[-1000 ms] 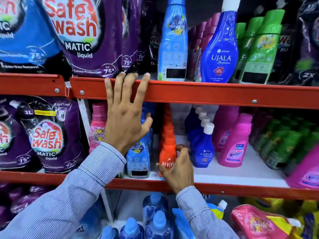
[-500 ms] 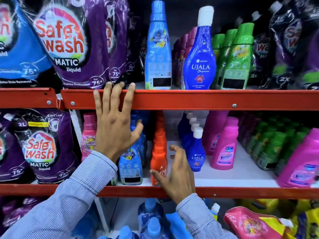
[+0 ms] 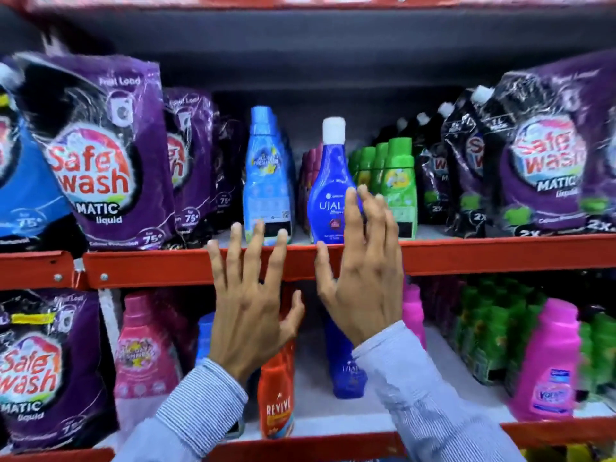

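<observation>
My left hand [image 3: 248, 301] is spread open, its fingertips at the front edge of the red upper shelf [image 3: 166, 265], just below a light blue bottle [image 3: 266, 175]. My right hand [image 3: 361, 271] is raised open with straight fingers in front of the dark blue Ujala bottle [image 3: 328, 185] with a white cap; whether it touches the bottle is unclear. Neither hand holds anything. Both sleeves are striped blue-white.
Purple Safe Wash pouches [image 3: 103, 155] stand left on the upper shelf, green bottles [image 3: 398, 181] and dark pouches [image 3: 540, 151] to the right. On the lower shelf stand an orange Revive bottle [image 3: 276, 398], pink bottles [image 3: 553, 361], a pink bottle [image 3: 143, 348] and a blue bottle [image 3: 346, 371].
My right hand has left the lower shelf and risen to the Ujala bottle on the upper shelf. The left hand stays at the shelf edge. The view has tilted upward.
</observation>
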{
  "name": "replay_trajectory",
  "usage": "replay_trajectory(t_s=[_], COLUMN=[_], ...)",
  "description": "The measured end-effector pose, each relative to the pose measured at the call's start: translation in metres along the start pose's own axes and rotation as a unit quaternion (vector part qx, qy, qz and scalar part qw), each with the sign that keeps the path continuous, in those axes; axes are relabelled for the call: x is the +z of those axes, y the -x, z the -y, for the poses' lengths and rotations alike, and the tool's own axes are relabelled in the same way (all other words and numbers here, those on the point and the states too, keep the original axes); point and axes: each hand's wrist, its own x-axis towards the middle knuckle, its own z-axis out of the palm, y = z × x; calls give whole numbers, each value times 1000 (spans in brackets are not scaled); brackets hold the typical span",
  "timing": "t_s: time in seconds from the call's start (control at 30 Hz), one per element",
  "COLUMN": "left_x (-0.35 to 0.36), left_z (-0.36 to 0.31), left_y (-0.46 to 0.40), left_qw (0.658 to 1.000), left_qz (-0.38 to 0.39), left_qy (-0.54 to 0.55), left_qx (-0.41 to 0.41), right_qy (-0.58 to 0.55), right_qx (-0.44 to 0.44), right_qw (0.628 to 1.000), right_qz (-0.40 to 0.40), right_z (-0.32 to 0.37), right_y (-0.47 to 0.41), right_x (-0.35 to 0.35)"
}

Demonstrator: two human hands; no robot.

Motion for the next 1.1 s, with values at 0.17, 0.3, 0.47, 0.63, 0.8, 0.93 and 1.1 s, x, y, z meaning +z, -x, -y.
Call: replay_trajectory(t_s=[0.17,0.3,0.47,0.63,0.8,0.93,1.1], left_x=[9,11,8,5,6,8,10], left_z=[-8,-5,-2,-2,-4,-7,-8], left_y=[-6,-6,-6,-5,-5,-6,-4], left_qw=[999,999,999,999,999,1000,1000], left_qz=[31,41,40,40,32,14,11], left_qy=[-10,-19,-23,-20,-11,-3,-4], left_qx=[13,15,21,22,12,1,-5], right_qy=[7,4,-12,-27,-73,-96,-78], right_qx=[46,80,85,68,31,39,24], right_qw=[997,991,988,995,995,990,996], right_qz=[54,108,126,61,-65,-99,-30], right_z=[-4,1,-1,-3,-9,-10,-22], right_y=[-39,-50,-57,-54,-39,-21,32], right_x=[9,14,13,5,-22,-47,-64])
